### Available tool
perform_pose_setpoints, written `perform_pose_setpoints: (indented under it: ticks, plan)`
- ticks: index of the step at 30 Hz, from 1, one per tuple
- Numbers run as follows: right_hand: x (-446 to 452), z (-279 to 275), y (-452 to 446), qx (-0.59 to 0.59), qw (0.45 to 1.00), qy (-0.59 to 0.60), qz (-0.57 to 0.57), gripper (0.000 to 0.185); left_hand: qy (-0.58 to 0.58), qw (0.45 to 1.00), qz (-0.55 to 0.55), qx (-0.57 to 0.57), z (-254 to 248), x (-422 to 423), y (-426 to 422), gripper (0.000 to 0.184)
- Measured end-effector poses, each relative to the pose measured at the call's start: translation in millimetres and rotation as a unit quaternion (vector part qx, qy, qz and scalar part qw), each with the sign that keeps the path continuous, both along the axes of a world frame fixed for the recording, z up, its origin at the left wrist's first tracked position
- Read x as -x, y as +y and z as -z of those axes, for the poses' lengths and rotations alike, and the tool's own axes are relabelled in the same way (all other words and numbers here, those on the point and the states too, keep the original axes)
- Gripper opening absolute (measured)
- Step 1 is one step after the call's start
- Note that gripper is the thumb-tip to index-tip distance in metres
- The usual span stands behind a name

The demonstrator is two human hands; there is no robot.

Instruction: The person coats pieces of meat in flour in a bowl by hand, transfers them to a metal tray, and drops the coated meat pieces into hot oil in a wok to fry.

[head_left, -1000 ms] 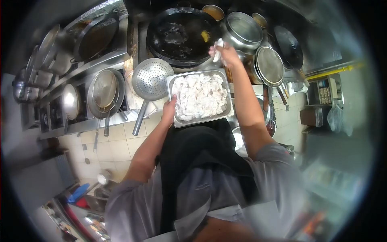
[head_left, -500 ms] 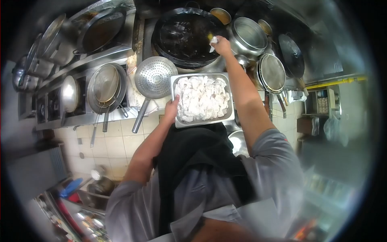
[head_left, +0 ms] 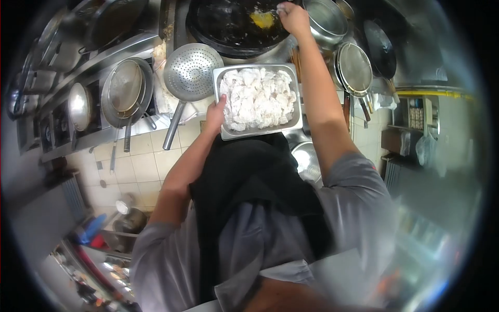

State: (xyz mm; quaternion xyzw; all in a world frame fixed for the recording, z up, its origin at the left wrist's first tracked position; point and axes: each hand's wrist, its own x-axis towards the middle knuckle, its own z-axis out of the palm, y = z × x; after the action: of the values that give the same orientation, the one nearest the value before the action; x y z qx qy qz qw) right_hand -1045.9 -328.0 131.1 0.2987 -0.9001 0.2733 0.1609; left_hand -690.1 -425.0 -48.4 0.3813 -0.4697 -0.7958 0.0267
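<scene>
My left hand (head_left: 215,115) grips the left rim of a rectangular metal pan (head_left: 260,134), thumb over the edge. Inside lie many white, flour-coated pieces (head_left: 257,99). The pan is held in front of my black apron. My right hand (head_left: 294,20) is stretched out over the right edge of a large black wok (head_left: 228,31) of dark oil. Its fingers are curled, with whitish tips; whatever they hold, if anything, is too small to make out. Close to those fingertips, a yellow bubbling patch (head_left: 264,20) floats on the oil.
A perforated ladle (head_left: 192,72) lies left of the pan, handle toward me. Wire strainers (head_left: 125,86) rest on the stove at left. Stacked strainers (head_left: 354,67) and a metal pot (head_left: 325,21) stand right of the wok. A metal bowl (head_left: 306,160) sits lower right.
The view has tilted, so everything sits higher in the frame. My right hand has drawn slightly away rightward; the white piece in its fingers no longer shows clearly. The yellow patch has spread.
</scene>
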Motion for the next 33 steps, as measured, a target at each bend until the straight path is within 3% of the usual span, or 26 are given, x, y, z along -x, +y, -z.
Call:
perform_pose_setpoints:
  ticks: [1, 4, 5, 6, 7, 9, 17, 19, 20, 22, 23, 25, 28, 29, 31, 32, 33]
  plan:
    - [-15.6, -4.9, 16.1, -0.047, 0.998, -0.009, -0.032, 0.019, -0.003, 1.0, -0.006, -0.004, -3.8, -0.1, 0.6, 0.055]
    - [-75.6, 7.3, 66.6, -0.174, 0.961, -0.211, -0.049, 0.017, 0.003, 0.999, -0.012, -0.03, -11.2, 1.0, 2.7, 0.055]
    - [-87.0, 31.2, 79.4, -0.258, 0.945, -0.192, -0.061, 0.018, 0.006, 1.0, -0.012, -0.016, -1.2, 1.6, 1.7, 0.056]
    - [-107.3, 40.8, 90.0, -0.287, 0.912, -0.287, -0.047, 0.025, 0.009, 1.0, -0.013, -0.002, 4.7, 2.5, -0.6, 0.056]
    - [-128.8, 44.9, 97.4, -0.306, 0.916, -0.253, -0.065, 0.035, 0.009, 1.0, -0.011, -0.002, 4.9, 3.1, -2.2, 0.056]
    - [-145.1, 94.7, 112.1, -0.29, 0.928, -0.221, -0.081, 0.041, 0.003, 1.0, 0.002, -0.003, 5.1, 1.1, -2.1, 0.057]
    - [-151.8, 83.0, 124.3, -0.133, 0.965, -0.207, -0.092, 0.035, -0.009, 1.0, -0.003, 0.005, -4.9, 1.6, -0.2, 0.061]
    - [-146.3, 60.7, 128.6, -0.077, 0.939, -0.325, -0.081, 0.032, -0.007, 1.0, -0.008, -0.011, -10.5, 1.9, 0.4, 0.061]
    - [-142.1, 60.9, 132.1, -0.073, 0.94, -0.324, -0.082, 0.032, -0.007, 1.0, -0.008, -0.007, -10.6, 2.6, -0.6, 0.061]
    - [-136.6, 65.4, 140.0, 0.141, 0.837, -0.522, -0.088, 0.031, -0.015, 1.0, 0.005, -0.004, -9.8, 2.0, -1.1, 0.061]
    - [-134.4, 69.1, 141.6, 0.144, 0.836, -0.522, -0.089, 0.031, -0.016, 1.0, 0.005, -0.001, -9.3, 2.3, -0.4, 0.061]
    - [-134.1, 74.2, 141.8, 0.354, 0.664, -0.651, -0.099, 0.029, -0.004, 1.0, -0.006, -0.009, -13.8, 1.5, 2.5, 0.061]
    - [-133.4, 71.0, 140.8, 0.388, 0.629, -0.662, -0.119, 0.028, -0.006, 1.0, 0.006, -0.012, -19.0, 1.0, 2.6, 0.064]
    - [-131.0, 73.2, 141.0, 0.387, 0.625, -0.666, -0.123, 0.028, -0.009, 1.0, 0.001, -0.009, -17.3, 0.5, 1.4, 0.064]
    - [-125.1, 77.3, 140.7, 0.038, 0.829, -0.541, -0.138, 0.028, -0.029, 0.999, 0.023, 0.012, -12.9, 0.7, -1.7, 0.068]
    - [-123.7, 80.3, 138.6, 0.04, 0.826, -0.543, -0.143, 0.028, -0.032, 0.999, 0.018, 0.016, -10.8, -0.1, -1.5, 0.068]
    - [-123.6, 79.9, 134.4, -0.02, 0.861, -0.462, -0.213, 0.03, -0.034, 0.999, 0.015, 0.029, -14.2, 0.6, 0.6, 0.07]
